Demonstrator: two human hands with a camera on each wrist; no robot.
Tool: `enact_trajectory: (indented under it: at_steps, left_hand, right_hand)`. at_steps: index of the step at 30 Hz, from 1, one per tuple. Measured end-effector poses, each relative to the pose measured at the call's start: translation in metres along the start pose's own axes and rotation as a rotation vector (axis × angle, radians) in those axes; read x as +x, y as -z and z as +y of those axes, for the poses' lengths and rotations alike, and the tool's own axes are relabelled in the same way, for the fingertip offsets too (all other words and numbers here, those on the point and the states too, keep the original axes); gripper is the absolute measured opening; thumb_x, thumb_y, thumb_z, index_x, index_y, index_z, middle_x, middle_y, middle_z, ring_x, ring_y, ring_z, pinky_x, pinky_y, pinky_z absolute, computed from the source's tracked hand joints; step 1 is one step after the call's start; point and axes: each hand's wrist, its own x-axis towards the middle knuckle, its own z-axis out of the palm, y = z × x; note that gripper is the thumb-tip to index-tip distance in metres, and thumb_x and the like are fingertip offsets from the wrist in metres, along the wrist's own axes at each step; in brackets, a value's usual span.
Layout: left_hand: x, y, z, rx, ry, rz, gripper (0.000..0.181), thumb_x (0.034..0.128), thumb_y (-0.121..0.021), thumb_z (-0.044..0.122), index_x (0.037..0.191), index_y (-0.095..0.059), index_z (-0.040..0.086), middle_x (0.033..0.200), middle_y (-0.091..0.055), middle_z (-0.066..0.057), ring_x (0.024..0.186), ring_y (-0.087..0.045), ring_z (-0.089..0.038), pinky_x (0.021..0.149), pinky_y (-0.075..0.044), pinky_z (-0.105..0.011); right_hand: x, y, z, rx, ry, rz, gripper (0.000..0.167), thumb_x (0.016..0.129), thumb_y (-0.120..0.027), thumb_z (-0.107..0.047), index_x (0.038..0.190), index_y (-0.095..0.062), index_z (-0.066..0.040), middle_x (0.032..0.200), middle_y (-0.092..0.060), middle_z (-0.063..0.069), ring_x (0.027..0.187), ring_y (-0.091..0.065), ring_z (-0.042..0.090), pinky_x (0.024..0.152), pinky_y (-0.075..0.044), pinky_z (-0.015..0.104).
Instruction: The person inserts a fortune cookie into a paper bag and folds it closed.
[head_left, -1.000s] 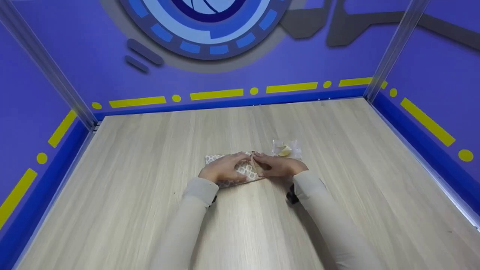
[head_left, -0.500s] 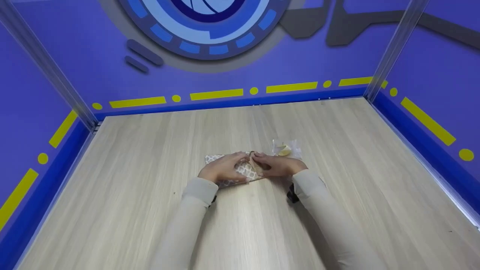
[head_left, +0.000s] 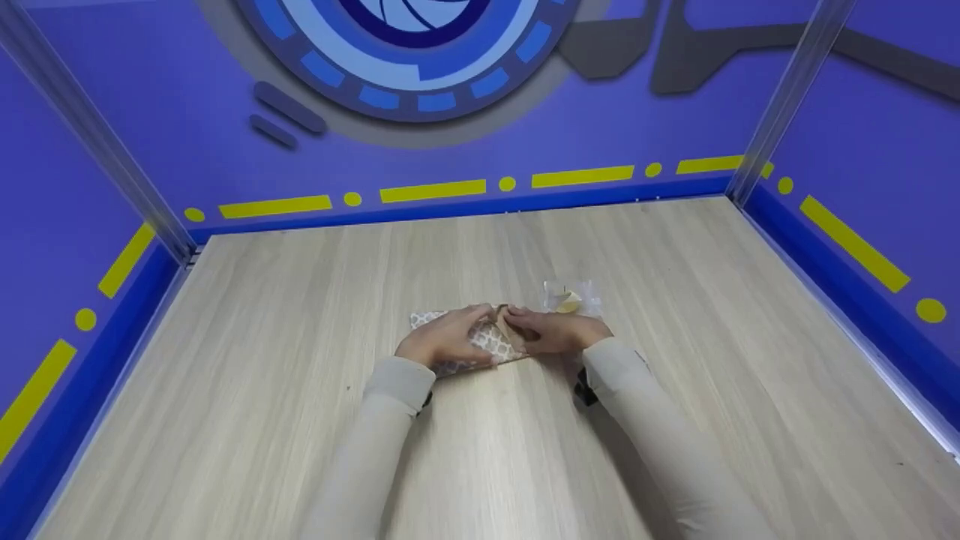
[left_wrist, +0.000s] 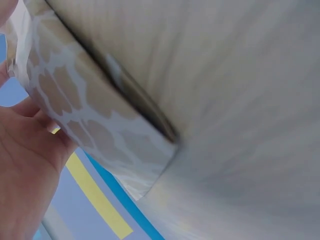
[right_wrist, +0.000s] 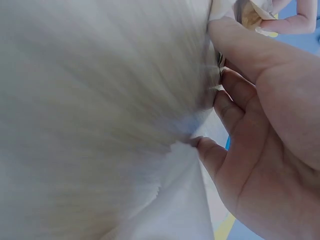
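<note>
A flat paper bag (head_left: 493, 342) with a tan-and-white giraffe-like pattern lies on the table, its plain brown part (head_left: 513, 334) showing at the right end. My left hand (head_left: 441, 337) holds the patterned part, thumb and fingers spread to its near and far edges. At the brown end, my right hand (head_left: 561, 332) pinches the paper between thumb and fingers. In the left wrist view, the patterned bag (left_wrist: 90, 100) shows a dark slit along one edge, beside the left palm (left_wrist: 27, 170). The right wrist view has the right fingers (right_wrist: 231, 112) bent at the paper's edge; their exact contact is partly hidden.
Just behind the right hand lies a small clear plastic packet (head_left: 586, 294) with something yellowish inside. The wood-grain table (head_left: 300, 315) is bounded by blue-purple panels (head_left: 420, 169) at the back and both sides.
Both hands stay at the bag almost without moving. The brown part leans slightly more to the left under the right fingers. The whole head view has shifted very slightly.
</note>
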Motion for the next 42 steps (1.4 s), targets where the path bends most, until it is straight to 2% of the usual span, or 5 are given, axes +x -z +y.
enact_trajectory:
  at_steps: [12, 23, 31, 35, 42]
  left_hand:
    - [-0.0009, -0.0017, -0.0008, -0.018, -0.007, 0.017, 0.067, 0.0757, -0.079, 0.039, 0.131, -0.046, 0.02, 0.133, -0.057, -0.006, 0.121, -0.055, -0.025, 0.101, -0.044, -0.041]
    - [0.0003, -0.0026, 0.0006, 0.024, 0.022, 0.01, 0.065, 0.0761, -0.078, 0.041, 0.129, -0.043, 0.023, 0.123, -0.061, -0.008, 0.111, -0.06, -0.025, 0.095, -0.048, -0.041]
    - [0.0001, -0.0009, 0.0009, 0.035, 0.024, 0.021, 0.062, 0.0761, -0.078, 0.038, 0.127, -0.044, 0.025, 0.115, -0.064, -0.006, 0.099, -0.062, -0.022, 0.087, -0.05, -0.039]
    - [-0.0001, 0.0, 0.0015, 0.029, 0.033, 0.015, 0.063, 0.0765, -0.078, 0.039, 0.127, -0.044, 0.025, 0.117, -0.064, -0.006, 0.101, -0.062, -0.022, 0.088, -0.05, -0.04]
    - [-0.0009, 0.0005, 0.0017, 0.002, 0.044, -0.006, 0.065, 0.0776, -0.076, 0.044, 0.13, -0.042, 0.026, 0.122, -0.063, -0.008, 0.105, -0.062, -0.025, 0.091, -0.049, -0.043]
  right_hand:
    - [0.0001, 0.0009, 0.0, -0.043, 0.008, -0.011, 0.065, 0.1, -0.049, -0.024, 0.155, -0.015, -0.015, 0.162, -0.008, 0.009, 0.149, -0.009, 0.027, 0.12, -0.014, 0.043]
    - [-0.001, 0.0014, 0.0029, -0.007, 0.018, -0.005, 0.065, 0.099, -0.05, -0.025, 0.154, -0.017, -0.016, 0.162, -0.008, 0.009, 0.149, -0.009, 0.029, 0.119, -0.014, 0.044]
    - [-0.0017, 0.0001, 0.0031, -0.027, 0.023, 0.057, 0.063, 0.098, -0.054, -0.025, 0.153, -0.024, -0.017, 0.16, -0.016, 0.007, 0.147, -0.017, 0.029, 0.118, -0.019, 0.043]
    - [-0.0022, -0.0008, 0.0038, -0.034, 0.038, 0.086, 0.062, 0.097, -0.057, -0.024, 0.151, -0.028, -0.017, 0.159, -0.02, 0.007, 0.146, -0.021, 0.029, 0.117, -0.023, 0.042]
    - [-0.0044, -0.003, 0.005, -0.067, 0.103, 0.143, 0.059, 0.095, -0.061, -0.02, 0.148, -0.036, -0.01, 0.156, -0.029, 0.01, 0.142, -0.03, 0.03, 0.114, -0.031, 0.043]
